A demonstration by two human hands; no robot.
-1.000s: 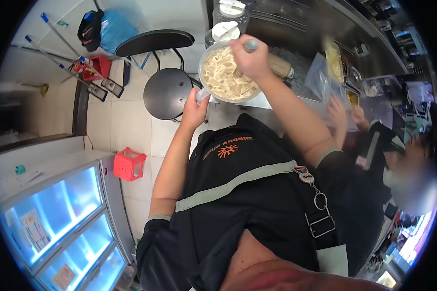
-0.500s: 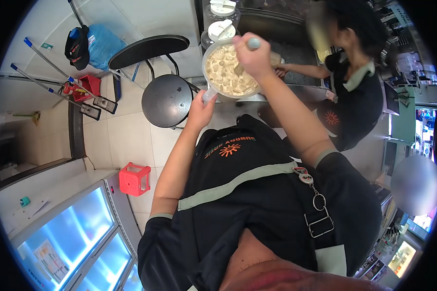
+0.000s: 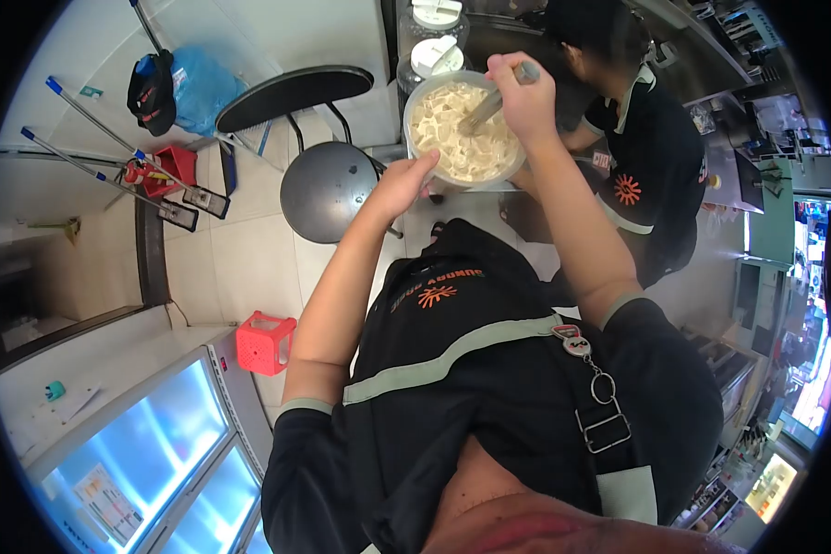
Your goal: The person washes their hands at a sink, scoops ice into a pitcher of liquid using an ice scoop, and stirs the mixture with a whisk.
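Tub (image 3: 410,138) of pale chunks (image 3: 441,118): your left hand (image 3: 403,189) grips its side, your right hand (image 3: 526,100) holds a whisk-like tool (image 3: 483,114) (its end among the chunks).

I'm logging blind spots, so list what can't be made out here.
All in the head view:
Whisk, lower end: buried among pale pieces.
Tub, where the left hand holds it: covered by that hand.
Whatever the co-worker may hold: behind the tub and right forearm.
Sheet, wording: too small.
Lit cabinet, lower part: cut off by the picture's edge.
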